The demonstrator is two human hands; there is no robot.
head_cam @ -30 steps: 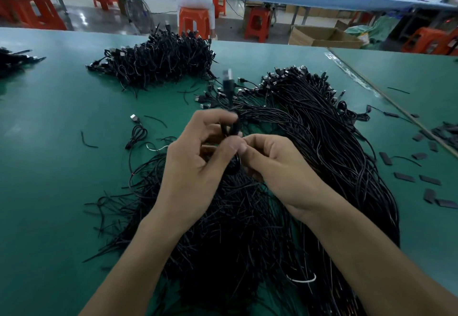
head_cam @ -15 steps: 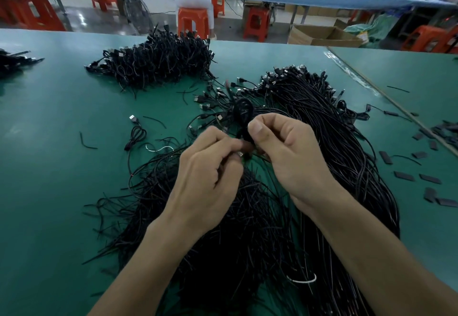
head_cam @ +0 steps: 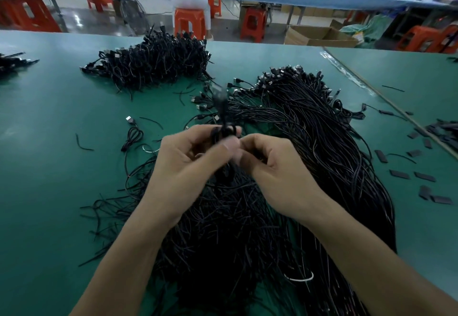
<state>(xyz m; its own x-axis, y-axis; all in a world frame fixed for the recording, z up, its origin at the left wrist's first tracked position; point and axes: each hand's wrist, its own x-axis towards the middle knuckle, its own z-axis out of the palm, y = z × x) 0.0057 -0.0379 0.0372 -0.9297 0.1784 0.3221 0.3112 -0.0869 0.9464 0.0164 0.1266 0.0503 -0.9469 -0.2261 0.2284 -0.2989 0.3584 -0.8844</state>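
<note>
Your fingers [head_cam: 251, 139] are curled in tight, thumb tips almost meeting. Your left hand [head_cam: 188, 164] and right hand [head_cam: 275, 174] both pinch one black cable [head_cam: 222, 115], held up just above the big heap [head_cam: 322, 147] on the green tabletop [head_cam: 49, 167]. The cable's far end rises away from you, too blurred to read. Left of the heap lies a loose lead [head_cam: 132, 134], and a second pile [head_cam: 158, 63] sits beyond. Flat black strips [head_cam: 399, 174] are scattered to the right.
</note>
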